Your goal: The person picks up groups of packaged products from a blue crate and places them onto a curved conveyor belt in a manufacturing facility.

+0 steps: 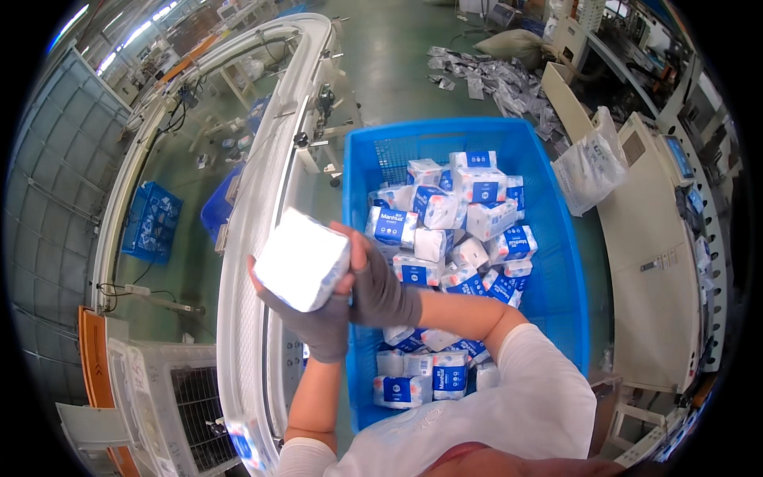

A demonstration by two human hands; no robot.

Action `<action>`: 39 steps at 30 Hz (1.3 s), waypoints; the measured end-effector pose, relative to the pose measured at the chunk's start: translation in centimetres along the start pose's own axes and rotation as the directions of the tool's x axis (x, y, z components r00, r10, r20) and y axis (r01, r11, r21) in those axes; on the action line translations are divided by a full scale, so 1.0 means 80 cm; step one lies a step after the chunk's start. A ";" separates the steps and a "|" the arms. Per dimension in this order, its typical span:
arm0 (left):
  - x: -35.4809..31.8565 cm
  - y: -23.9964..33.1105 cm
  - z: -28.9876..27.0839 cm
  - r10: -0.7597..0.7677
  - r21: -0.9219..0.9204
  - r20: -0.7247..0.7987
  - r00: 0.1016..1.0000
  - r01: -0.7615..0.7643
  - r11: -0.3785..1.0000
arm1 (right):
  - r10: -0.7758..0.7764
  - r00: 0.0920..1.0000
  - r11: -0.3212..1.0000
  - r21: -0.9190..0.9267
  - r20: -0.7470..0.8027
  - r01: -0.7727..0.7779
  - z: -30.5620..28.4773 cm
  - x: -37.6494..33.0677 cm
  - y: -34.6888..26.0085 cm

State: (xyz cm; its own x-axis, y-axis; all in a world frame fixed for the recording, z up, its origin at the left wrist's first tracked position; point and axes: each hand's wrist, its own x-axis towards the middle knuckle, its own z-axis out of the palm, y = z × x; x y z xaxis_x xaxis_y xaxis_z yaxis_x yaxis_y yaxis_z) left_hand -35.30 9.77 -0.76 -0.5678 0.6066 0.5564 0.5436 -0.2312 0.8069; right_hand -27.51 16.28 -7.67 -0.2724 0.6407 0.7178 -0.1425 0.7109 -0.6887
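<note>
White rectangular soft pack wrapped in glossy plastic film [302, 259] is held in the air between both hands, above the gap separating the conveyor from the crate. Left hand [314, 318], in a grey fingerless glove, supports the pack from below with fingers closed around its lower edge. Right hand [373, 286], gloved the same way, presses against the pack's right side, thumb over the upper corner (both hands are clamped on the one pack). Just right of the hands stands a large blue plastic crate [556, 270] filled with a loose heap of similar white-and-blue wrapped packs [457, 230]. Just left of the hands runs a long white curved conveyor belt [262, 183]. Farther left, on the green floor, sits a smaller blue crate [151, 222]. Beyond the large crate, a clear plastic bag [588, 171] hangs beside a beige machine cabinet [644, 262].
</note>
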 end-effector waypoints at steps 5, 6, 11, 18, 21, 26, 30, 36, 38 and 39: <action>0.073 -0.052 -0.096 0.358 0.488 -0.134 0.924 -0.253 0.835 | 0.226 0.951 0.800 -0.597 0.210 -0.058 -0.178 0.005 0.201; 0.083 -0.090 -0.132 0.351 0.532 -0.065 0.934 -0.265 0.804 | 0.397 0.906 0.620 -0.771 0.148 -0.146 -0.253 -0.017 0.260; 0.010 -0.165 -0.292 -0.105 0.949 0.301 0.948 -0.287 0.135 | 0.735 0.677 0.080 -0.986 -0.041 -0.147 -0.339 -0.042 0.255; -0.007 -0.170 -0.292 -0.447 0.931 0.047 0.893 0.123 0.343 | 0.308 0.874 0.650 -0.588 -0.377 -0.482 -0.302 -0.009 0.139; -0.019 -0.129 -0.240 -0.214 0.873 0.281 0.936 -0.157 0.462 | 0.291 0.946 0.929 -0.195 -0.144 -0.315 -0.236 0.005 0.029; -0.049 -0.011 -0.073 -0.104 -0.092 0.626 0.773 0.205 0.974 | 0.176 0.877 0.974 0.050 0.447 -0.221 -0.098 -0.032 -0.046; -0.020 -0.058 -0.100 0.134 0.079 0.316 0.939 -0.167 0.983 | 0.158 0.930 0.970 -0.231 0.331 -0.083 -0.133 -0.025 0.026; 0.013 -0.210 -0.324 -0.232 0.838 0.272 0.934 -0.112 0.535 | 0.222 0.974 -0.088 -0.993 0.052 0.073 -0.320 -0.204 0.250; -0.027 -0.209 -0.340 -0.424 0.944 0.188 0.886 -0.043 0.327 | 0.401 0.914 0.030 -0.998 0.063 0.056 -0.338 -0.187 0.225; -0.038 -0.204 -0.349 -0.298 0.918 0.158 0.941 -0.029 0.395 | 0.264 0.964 0.205 -0.976 -0.018 -0.075 -0.324 -0.158 0.197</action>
State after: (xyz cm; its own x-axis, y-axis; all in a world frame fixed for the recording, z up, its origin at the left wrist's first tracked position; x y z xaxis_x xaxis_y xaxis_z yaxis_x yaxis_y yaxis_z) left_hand -59.72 -9.48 -10.09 -0.5987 0.7603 0.2521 0.7990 0.5892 0.1204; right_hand -1.65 26.91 -24.96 -0.2828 0.8112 0.5119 0.9198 0.3806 -0.0949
